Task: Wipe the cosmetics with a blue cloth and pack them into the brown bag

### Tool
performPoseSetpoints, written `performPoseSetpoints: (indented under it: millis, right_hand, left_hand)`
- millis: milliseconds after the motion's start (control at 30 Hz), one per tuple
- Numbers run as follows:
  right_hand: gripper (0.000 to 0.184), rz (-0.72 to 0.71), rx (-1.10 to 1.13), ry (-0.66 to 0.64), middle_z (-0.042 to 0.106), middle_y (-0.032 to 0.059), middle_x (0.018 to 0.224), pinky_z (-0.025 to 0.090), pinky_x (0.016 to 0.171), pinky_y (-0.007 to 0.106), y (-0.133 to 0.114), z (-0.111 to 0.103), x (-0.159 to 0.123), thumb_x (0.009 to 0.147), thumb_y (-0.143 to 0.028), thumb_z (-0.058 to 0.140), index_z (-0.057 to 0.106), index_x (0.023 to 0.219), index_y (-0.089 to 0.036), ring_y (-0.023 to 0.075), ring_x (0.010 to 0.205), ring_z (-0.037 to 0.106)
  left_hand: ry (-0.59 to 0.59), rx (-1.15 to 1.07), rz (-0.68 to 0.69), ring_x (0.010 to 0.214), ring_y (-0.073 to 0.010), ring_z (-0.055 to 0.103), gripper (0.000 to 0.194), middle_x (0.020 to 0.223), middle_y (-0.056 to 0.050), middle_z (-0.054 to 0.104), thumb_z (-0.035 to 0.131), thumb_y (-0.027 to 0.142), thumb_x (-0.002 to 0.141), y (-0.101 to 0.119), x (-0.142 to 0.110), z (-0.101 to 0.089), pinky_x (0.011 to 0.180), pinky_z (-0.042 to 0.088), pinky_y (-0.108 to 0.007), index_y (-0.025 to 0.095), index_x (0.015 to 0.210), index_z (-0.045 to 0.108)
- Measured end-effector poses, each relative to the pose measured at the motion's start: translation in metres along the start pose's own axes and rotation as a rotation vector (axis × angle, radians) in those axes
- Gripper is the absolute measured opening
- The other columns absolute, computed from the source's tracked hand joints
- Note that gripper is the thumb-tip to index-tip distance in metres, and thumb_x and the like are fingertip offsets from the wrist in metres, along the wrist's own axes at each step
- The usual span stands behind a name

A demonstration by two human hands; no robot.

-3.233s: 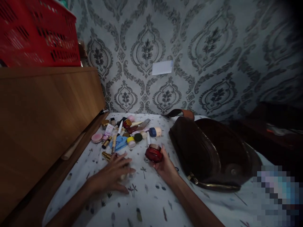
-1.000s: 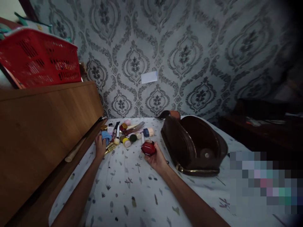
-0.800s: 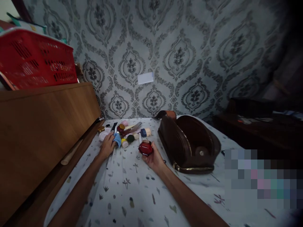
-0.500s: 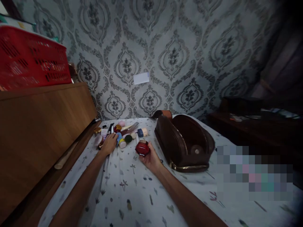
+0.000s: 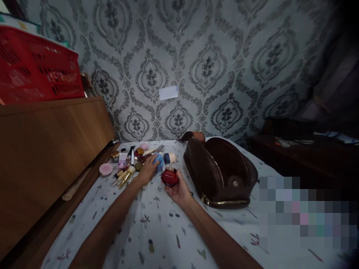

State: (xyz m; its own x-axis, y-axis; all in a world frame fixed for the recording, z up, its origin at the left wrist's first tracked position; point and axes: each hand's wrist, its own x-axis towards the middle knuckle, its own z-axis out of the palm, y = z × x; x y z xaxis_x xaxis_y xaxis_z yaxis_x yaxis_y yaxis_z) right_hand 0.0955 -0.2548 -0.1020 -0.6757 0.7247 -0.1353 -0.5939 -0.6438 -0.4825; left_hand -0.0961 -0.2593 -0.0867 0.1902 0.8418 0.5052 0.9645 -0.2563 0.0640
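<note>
My right hand (image 5: 179, 192) is closed round a dark red faceted bottle (image 5: 169, 178) with a metallic collar, raised in front of the open brown bag (image 5: 193, 168). The fingers of my left hand (image 5: 148, 170) are bent over a soft-looking blue cloth (image 5: 158, 161) to the left of the bottle. Just beyond lies a small tub (image 5: 169, 158) in navy and cream. Around my left wrist are gold-handled makeup brushes (image 5: 126, 177), a lilac tube (image 5: 122, 160), a pink round compact (image 5: 106, 169) and a gold-lidded jar (image 5: 114, 155). My left hand hides part of the pile.
The bag stands on a patterned white sheet (image 5: 151, 224), its zip open, with a strap (image 5: 196, 136) behind it. A wooden cabinet (image 5: 56, 138) with a red basket (image 5: 42, 67) on top borders the left side. Papered wall (image 5: 140, 74) closes off the back.
My left hand has moved right with the blue cloth, towards the red bottle. The brushes and pink compact are now uncovered. My right hand holds the bottle in nearly the same place.
</note>
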Motion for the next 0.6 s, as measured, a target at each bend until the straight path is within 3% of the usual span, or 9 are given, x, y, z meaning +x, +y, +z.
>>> performPoseSetpoints:
  millis: [100, 200, 267, 367, 467, 533, 600]
  right_hand:
    - [0.039, -0.003, -0.011, -0.022, 0.073, 0.006, 0.075, 0.042, 0.037, 0.019, -0.001, 0.0, -0.002, 0.095, -0.056, 0.05, 0.062, 0.099, -0.019, 0.0178, 0.06, 0.068]
    - [0.039, 0.007, -0.016, -0.003, 0.073, 0.0054, 0.074, 0.041, 0.036, 0.019, -0.001, 0.002, -0.005, 0.096, -0.056, 0.048, 0.063, 0.098, -0.02, 0.0169, 0.058, 0.067]
    - [0.04, 0.013, -0.025, -0.002, 0.073, 0.006, 0.074, 0.041, 0.036, 0.018, -0.002, 0.003, -0.006, 0.097, -0.056, 0.046, 0.063, 0.096, -0.019, 0.0163, 0.058, 0.066]
    - [0.041, 0.001, -0.03, 0.0, 0.072, 0.0059, 0.072, 0.042, 0.037, 0.019, -0.002, 0.003, -0.006, 0.096, -0.056, 0.048, 0.063, 0.093, -0.019, 0.016, 0.056, 0.066]
    - [0.038, 0.02, -0.014, 0.033, 0.072, 0.005, 0.073, 0.044, 0.039, 0.02, -0.002, 0.004, -0.006, 0.096, -0.055, 0.049, 0.062, 0.096, -0.02, 0.0169, 0.059, 0.067]
    - [0.038, 0.035, -0.008, 0.049, 0.073, 0.0051, 0.074, 0.046, 0.041, 0.021, -0.002, 0.005, -0.006, 0.098, -0.054, 0.046, 0.062, 0.099, -0.02, 0.0171, 0.06, 0.068]
    - [0.038, 0.028, -0.013, 0.059, 0.073, 0.0048, 0.074, 0.047, 0.042, 0.021, -0.002, 0.007, -0.006, 0.098, -0.053, 0.045, 0.062, 0.099, -0.019, 0.017, 0.06, 0.068]
  left_hand:
    - [0.023, -0.007, -0.065, 0.129, -0.0204, 0.049, 0.023, 0.137, -0.011, 0.054, 0.043, 0.014, 0.094, 0.008, 0.027, 0.0, 0.107, 0.043, -0.037, 0.019, 0.113, 0.054]
    - [0.06, 0.024, -0.206, 0.106, -0.0192, 0.062, 0.024, 0.114, -0.008, 0.065, 0.036, 0.017, 0.098, 0.009, 0.026, -0.017, 0.091, 0.051, -0.032, 0.02, 0.117, 0.051]
    - [0.087, 0.075, -0.32, 0.095, -0.0207, 0.064, 0.028, 0.103, -0.008, 0.066, 0.033, 0.016, 0.098, 0.0, 0.01, -0.039, 0.083, 0.051, -0.033, 0.02, 0.12, 0.05]
    - [0.112, 0.181, -0.456, 0.107, -0.025, 0.06, 0.035, 0.111, -0.011, 0.063, 0.035, 0.011, 0.094, -0.029, -0.027, -0.082, 0.089, 0.048, -0.036, 0.022, 0.122, 0.053]
    - [0.096, 0.272, -0.587, 0.111, -0.0311, 0.055, 0.029, 0.109, -0.015, 0.062, 0.041, 0.012, 0.088, -0.061, -0.069, -0.117, 0.091, 0.047, -0.043, 0.02, 0.105, 0.062]
    - [0.08, 0.299, -0.664, 0.109, -0.033, 0.055, 0.024, 0.105, -0.016, 0.062, 0.043, 0.012, 0.085, -0.075, -0.093, -0.127, 0.092, 0.046, -0.048, 0.018, 0.097, 0.063]
    - [0.059, 0.29, -0.702, 0.107, -0.0297, 0.057, 0.022, 0.105, -0.014, 0.064, 0.045, 0.011, 0.081, -0.081, -0.11, -0.125, 0.094, 0.046, -0.045, 0.018, 0.093, 0.062]
